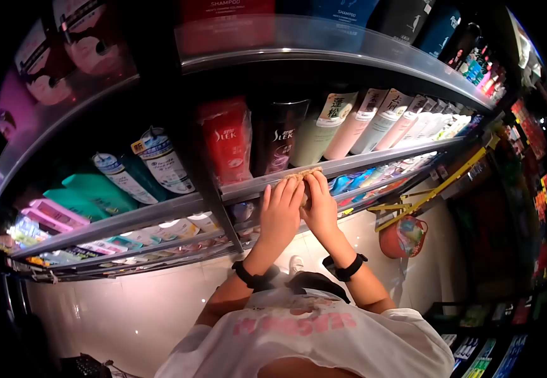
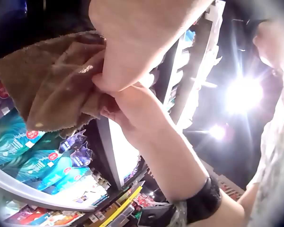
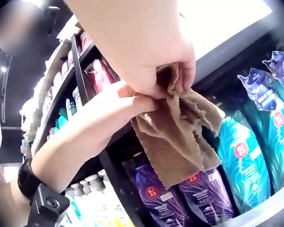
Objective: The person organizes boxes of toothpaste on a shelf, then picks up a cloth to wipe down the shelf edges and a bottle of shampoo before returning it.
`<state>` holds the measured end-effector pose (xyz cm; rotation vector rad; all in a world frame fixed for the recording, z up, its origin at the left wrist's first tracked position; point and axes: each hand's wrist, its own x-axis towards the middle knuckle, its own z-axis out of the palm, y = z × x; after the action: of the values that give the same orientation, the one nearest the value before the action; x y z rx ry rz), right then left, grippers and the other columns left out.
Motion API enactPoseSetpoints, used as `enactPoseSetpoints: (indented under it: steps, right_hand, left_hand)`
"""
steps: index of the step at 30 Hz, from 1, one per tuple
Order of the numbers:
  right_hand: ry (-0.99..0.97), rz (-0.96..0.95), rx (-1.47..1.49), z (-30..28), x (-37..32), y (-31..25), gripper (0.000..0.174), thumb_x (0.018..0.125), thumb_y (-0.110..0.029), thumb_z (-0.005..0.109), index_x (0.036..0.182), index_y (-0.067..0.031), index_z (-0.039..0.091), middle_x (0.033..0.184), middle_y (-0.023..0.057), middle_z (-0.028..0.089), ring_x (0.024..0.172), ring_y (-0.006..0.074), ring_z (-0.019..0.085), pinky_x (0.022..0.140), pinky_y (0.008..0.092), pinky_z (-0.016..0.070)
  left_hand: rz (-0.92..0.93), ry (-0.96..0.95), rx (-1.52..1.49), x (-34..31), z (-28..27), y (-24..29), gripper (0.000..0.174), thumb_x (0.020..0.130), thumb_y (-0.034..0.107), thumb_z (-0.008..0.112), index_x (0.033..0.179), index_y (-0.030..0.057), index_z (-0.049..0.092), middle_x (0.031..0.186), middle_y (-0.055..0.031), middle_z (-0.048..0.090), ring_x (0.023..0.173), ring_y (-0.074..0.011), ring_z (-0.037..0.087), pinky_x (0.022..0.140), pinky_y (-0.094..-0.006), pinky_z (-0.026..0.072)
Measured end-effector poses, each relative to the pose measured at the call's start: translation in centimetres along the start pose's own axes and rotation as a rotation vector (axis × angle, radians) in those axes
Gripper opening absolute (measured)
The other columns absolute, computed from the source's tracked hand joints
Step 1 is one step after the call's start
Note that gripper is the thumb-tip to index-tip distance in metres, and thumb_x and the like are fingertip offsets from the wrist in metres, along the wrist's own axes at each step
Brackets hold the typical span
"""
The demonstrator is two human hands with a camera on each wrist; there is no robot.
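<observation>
Both hands are together at the front edge of a shelf (image 1: 342, 165), gripping a brown cloth (image 3: 168, 156). My right hand (image 3: 165, 61) has its fingertips curled into the bunched top of the cloth. Close beside it, my left hand (image 1: 281, 205) holds the same cloth, its thumb against the folds in the right wrist view. The rough-edged cloth hangs down below the hands in loose folds. From the left wrist, the cloth (image 2: 52, 90) spreads out in front of the shelved bottles.
Just behind the hands stand a red SLEK bottle (image 1: 228, 142), a dark SLEK bottle (image 1: 281, 145) and a pale green bottle (image 1: 320, 135). Purple bottles (image 3: 206, 194) and teal bottles (image 3: 244, 165) fill the shelf below. A red basket (image 1: 403, 237) sits on the floor by a yellow frame (image 1: 434, 189).
</observation>
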<state>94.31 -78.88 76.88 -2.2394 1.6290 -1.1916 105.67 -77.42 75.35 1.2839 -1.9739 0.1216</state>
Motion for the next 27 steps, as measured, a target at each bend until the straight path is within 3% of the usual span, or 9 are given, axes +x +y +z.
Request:
enactPoseSetpoints:
  steps: [7,9,12,15,19,21,22,26,27]
  right_hand:
    - [-0.030,-0.048,0.166,3.1,-0.7,-2.1,0.058,0.059,0.002,0.063,0.113,-0.0042,0.044,0.120,0.0173,0.043,0.092,0.0384,0.054,0.069,0.0398,0.0493]
    - [-0.002,-0.128,0.188,3.8,-0.9,-2.2,0.057,0.059,0.001,0.064,0.113,-0.0038,0.045,0.120,0.0166,0.043,0.094,0.0376,0.054,0.071,0.0391,0.0489]
    - [-0.063,-0.159,0.231,2.3,-0.5,-1.7,0.055,0.062,-0.002,0.062,0.114,-0.0035,0.046,0.120,0.0144,0.045,0.096,0.0347,0.054,0.073,0.0375,0.0486]
    - [-0.113,-0.208,0.262,1.7,-0.1,-0.7,0.049,0.065,-0.004,0.058,0.113,-0.0046,0.047,0.119,0.0123,0.046,0.095,0.0315,0.054,0.072,0.0362,0.0490]
    - [-0.163,-0.271,0.259,0.3,0.7,2.3,0.047,0.065,-0.002,0.056,0.111,-0.0046,0.048,0.116,0.0111,0.048,0.091,0.0307,0.055,0.070,0.0365,0.0494]
    - [-0.131,-0.272,0.258,-0.2,1.0,3.8,0.046,0.064,-0.001,0.056,0.109,-0.0035,0.049,0.114,0.0113,0.049,0.090,0.0308,0.055,0.069,0.0365,0.0496]
    - [-0.140,-0.289,0.255,-1.3,1.3,4.9,0.047,0.062,0.000,0.057,0.108,-0.0026,0.049,0.112,0.0131,0.050,0.091,0.0311,0.055,0.070,0.0365,0.0493]
    - [-0.124,-0.270,0.215,-4.6,1.8,9.6,0.048,0.064,0.001,0.057,0.111,-0.0031,0.048,0.115,0.0155,0.049,0.098,0.0342,0.053,0.075,0.0382,0.0482]
    - [-0.028,-0.311,0.166,-4.7,2.0,11.1,0.041,0.068,-0.002,0.055,0.109,-0.0016,0.049,0.114,0.0150,0.050,0.087,0.0321,0.056,0.071,0.0371,0.0485]
  left_hand:
    - [-0.130,0.019,0.264,-1.8,-2.8,-0.9,0.041,0.073,0.012,0.055,0.113,0.0086,0.052,0.119,-0.0066,0.048,0.114,-0.0216,0.043,0.096,-0.0451,0.0311]
    - [-0.138,-0.016,0.307,-1.8,-3.2,-1.0,0.042,0.070,0.009,0.056,0.112,0.0062,0.052,0.116,-0.0092,0.049,0.113,-0.0250,0.043,0.096,-0.0448,0.0323]
    - [-0.120,-0.006,0.198,-1.7,-2.7,-1.0,0.054,0.060,0.002,0.060,0.114,0.0015,0.051,0.117,-0.0180,0.045,0.110,-0.0381,0.041,0.094,-0.0455,0.0353]
    - [-0.125,0.086,0.309,-1.5,-1.5,-0.1,0.050,0.060,0.004,0.061,0.109,0.0003,0.052,0.117,-0.0171,0.044,0.110,-0.0377,0.040,0.095,-0.0455,0.0345]
    - [-0.048,0.271,0.306,0.1,1.0,1.9,0.048,0.059,0.005,0.061,0.106,-0.0018,0.052,0.113,-0.0172,0.047,0.108,-0.0376,0.042,0.095,-0.0468,0.0342]
    - [-0.086,0.061,0.394,1.1,2.7,2.4,0.046,0.057,0.005,0.062,0.102,-0.0033,0.053,0.105,-0.0173,0.050,0.103,-0.0375,0.044,0.093,-0.0477,0.0349]
    - [-0.106,0.086,0.397,1.8,3.8,3.1,0.043,0.057,0.008,0.063,0.098,-0.0040,0.054,0.100,-0.0170,0.052,0.100,-0.0375,0.045,0.092,-0.0470,0.0358]
    - [-0.159,0.052,0.343,5.0,6.1,8.7,0.044,0.059,0.010,0.061,0.099,-0.0050,0.053,0.104,-0.0183,0.051,0.102,-0.0367,0.045,0.093,-0.0456,0.0354]
    - [-0.171,0.066,0.345,5.3,7.3,9.5,0.044,0.059,0.010,0.061,0.099,-0.0050,0.053,0.104,-0.0183,0.051,0.102,-0.0367,0.045,0.093,-0.0456,0.0354]
